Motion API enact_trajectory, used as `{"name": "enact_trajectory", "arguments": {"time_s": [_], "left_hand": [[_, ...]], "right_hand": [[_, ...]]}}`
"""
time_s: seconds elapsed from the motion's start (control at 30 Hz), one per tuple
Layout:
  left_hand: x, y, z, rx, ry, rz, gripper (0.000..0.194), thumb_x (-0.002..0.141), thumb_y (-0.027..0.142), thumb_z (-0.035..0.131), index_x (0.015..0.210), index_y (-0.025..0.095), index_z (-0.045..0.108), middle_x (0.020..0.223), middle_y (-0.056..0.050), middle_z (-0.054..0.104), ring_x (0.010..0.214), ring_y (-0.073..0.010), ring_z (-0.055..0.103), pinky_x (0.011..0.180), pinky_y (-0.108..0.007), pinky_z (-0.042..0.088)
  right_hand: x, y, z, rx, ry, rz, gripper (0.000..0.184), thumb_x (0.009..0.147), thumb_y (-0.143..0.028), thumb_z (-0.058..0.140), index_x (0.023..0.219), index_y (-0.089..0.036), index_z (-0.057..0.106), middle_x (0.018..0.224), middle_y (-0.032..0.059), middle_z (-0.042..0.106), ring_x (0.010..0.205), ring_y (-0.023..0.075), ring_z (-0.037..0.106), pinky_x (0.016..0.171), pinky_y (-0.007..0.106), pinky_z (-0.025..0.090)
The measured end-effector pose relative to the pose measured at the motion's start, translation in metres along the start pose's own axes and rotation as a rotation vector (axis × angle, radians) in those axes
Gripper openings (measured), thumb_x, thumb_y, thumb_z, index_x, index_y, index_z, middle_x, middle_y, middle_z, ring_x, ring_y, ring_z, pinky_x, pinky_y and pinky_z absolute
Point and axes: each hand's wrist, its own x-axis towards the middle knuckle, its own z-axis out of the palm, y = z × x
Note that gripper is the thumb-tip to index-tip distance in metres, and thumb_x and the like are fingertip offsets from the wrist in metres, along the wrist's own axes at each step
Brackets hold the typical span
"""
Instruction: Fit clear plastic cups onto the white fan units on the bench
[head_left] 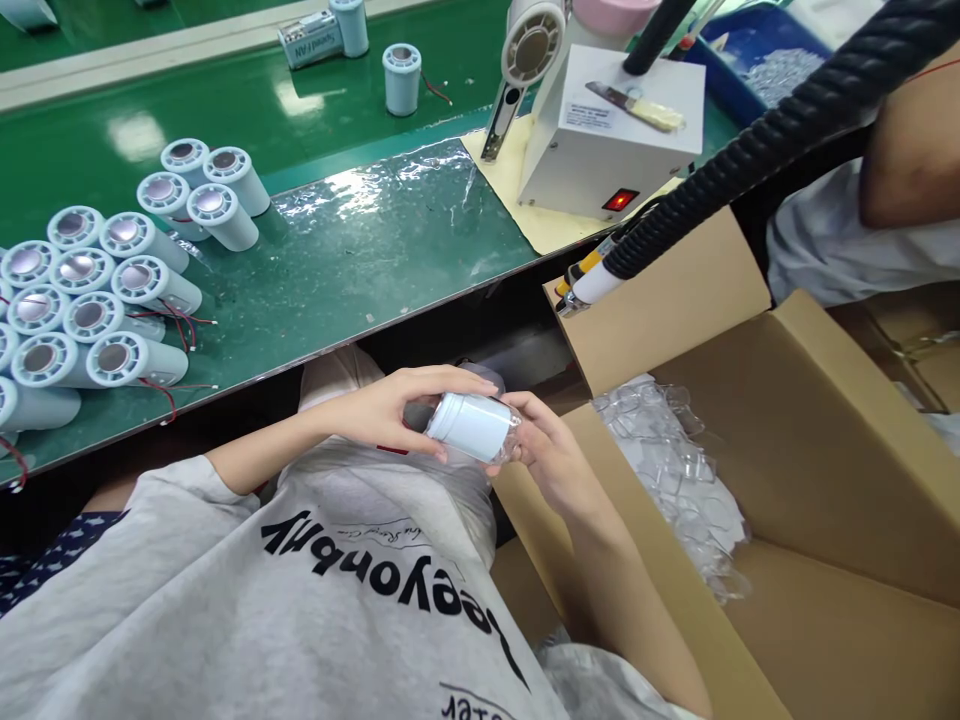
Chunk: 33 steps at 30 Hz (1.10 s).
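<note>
Centrally, a light-blue cylinder (471, 425) sits between the person's two hands, above the lap and in front of the green work surface (360, 270), lying almost sideways with a slight downward tilt to the right. A clear plastic piece (513, 436) covers its right end.

The left hand (401, 405) is clamped on the cylinder's left end, fingers stretched along the top and thumb underneath; its forearm reaches in from the left, rising gently. The right hand (541, 440) grips the clear end with bent fingers and thumb, its wrist flexed, and its forearm slants up from the lower right beside an open cardboard box (840, 450). Clear plastic parts (667, 470) lie heaped inside that box.

Over the box hangs a black ribbed hose (720, 190) with a white-and-metal tip. Behind, a white machine (615, 130) with a lit red switch (621, 200) stands on a yellowish sheet (510, 195), a knife-like tool (637, 107) resting on top. Many similar blue cylinders (90, 290) are grouped on the left, some trailing thin wires; another (402, 80) stands farther back, near a "Speed FAN" box (311, 40). At the right edge, part of another person (911, 160) shows.
</note>
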Motion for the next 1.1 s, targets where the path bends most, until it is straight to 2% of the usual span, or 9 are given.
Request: {"name": "enact_trajectory", "arguments": {"time_s": [0.4,0.57,0.67,0.77,0.83,0.87,0.93,1.0,1.1], "left_hand": [[-0.004,-0.002,0.001,-0.007,0.005,0.046,0.074,0.077,0.031,0.088,0.145,0.031,0.060,0.151,-0.012,0.060,0.142,-0.0314,0.055,0.120,-0.048,0.042],[-0.004,-0.001,0.002,0.029,0.017,0.055,0.063,0.080,0.030,0.085,0.140,0.030,0.065,0.150,-0.013,0.060,0.141,-0.0316,0.055,0.118,-0.048,0.043],[-0.005,0.003,0.005,0.003,0.039,-0.011,0.059,0.082,0.029,0.082,0.138,0.029,0.065,0.145,-0.013,0.063,0.136,-0.0305,0.059,0.111,-0.043,0.050],[-0.007,0.007,0.008,-0.105,0.075,-0.148,0.063,0.082,0.031,0.082,0.142,0.028,0.061,0.147,-0.013,0.060,0.129,-0.0294,0.063,0.096,-0.036,0.058],[-0.007,0.010,0.010,-0.180,0.094,-0.219,0.065,0.082,0.032,0.081,0.143,0.027,0.059,0.145,-0.013,0.061,0.120,-0.0265,0.067,0.087,-0.031,0.059],[-0.008,0.010,0.010,-0.205,0.096,-0.247,0.065,0.083,0.033,0.081,0.143,0.027,0.058,0.142,-0.013,0.063,0.113,-0.0244,0.069,0.083,-0.029,0.059],[-0.008,0.012,0.010,-0.229,0.085,-0.293,0.067,0.084,0.034,0.080,0.145,0.027,0.056,0.136,-0.011,0.067,0.101,-0.0205,0.072,0.077,-0.027,0.058],[-0.007,0.012,0.009,-0.226,0.063,-0.306,0.071,0.083,0.036,0.081,0.148,0.027,0.054,0.136,-0.011,0.067,0.099,-0.0201,0.072,0.077,-0.027,0.059],[-0.007,0.011,0.008,-0.198,0.042,-0.244,0.077,0.079,0.033,0.085,0.149,0.030,0.054,0.148,-0.012,0.061,0.119,-0.0260,0.068,0.093,-0.034,0.059]], "right_hand": [[0.006,0.002,0.011,0.102,-0.097,0.213,0.071,0.075,-0.088,0.062,0.094,-0.020,0.060,0.061,0.0019,0.069,0.041,0.0153,0.059,0.037,0.026,0.050],[0.006,0.003,0.011,0.157,-0.170,0.327,0.074,0.072,-0.092,0.059,0.080,-0.018,0.062,0.056,0.0025,0.066,0.033,0.0099,0.048,0.033,0.023,0.044],[0.004,0.009,0.009,0.123,-0.221,0.341,0.081,0.075,-0.097,0.047,0.087,-0.018,0.063,0.057,0.0030,0.064,0.033,0.0115,0.050,0.031,0.023,0.041],[0.000,0.017,0.006,-0.047,-0.093,0.074,0.084,0.077,-0.094,0.050,0.118,-0.021,0.059,0.092,0.0110,0.075,0.058,0.0207,0.070,0.045,0.031,0.058],[-0.001,0.021,0.002,-0.260,0.049,-0.279,0.077,0.075,-0.079,0.072,0.132,-0.030,0.052,0.133,0.0139,0.067,0.103,0.0293,0.075,0.077,0.043,0.067],[-0.002,0.022,0.000,-0.386,0.083,-0.443,0.070,0.076,-0.066,0.081,0.132,-0.035,0.054,0.146,0.0112,0.059,0.121,0.0317,0.068,0.094,0.049,0.063],[-0.003,0.022,-0.003,-0.609,0.065,-0.640,0.046,0.084,-0.043,0.083,0.124,-0.038,0.062,0.151,0.0060,0.057,0.136,0.0327,0.058,0.111,0.057,0.053],[-0.004,0.020,-0.005,-0.685,0.030,-0.667,0.034,0.089,-0.031,0.078,0.120,-0.039,0.068,0.145,0.0046,0.063,0.133,0.0323,0.061,0.109,0.058,0.054],[-0.006,0.019,-0.005,-0.496,0.028,-0.546,0.047,0.088,-0.041,0.080,0.132,-0.039,0.065,0.135,0.0045,0.070,0.122,0.0313,0.069,0.094,0.049,0.064]]}}
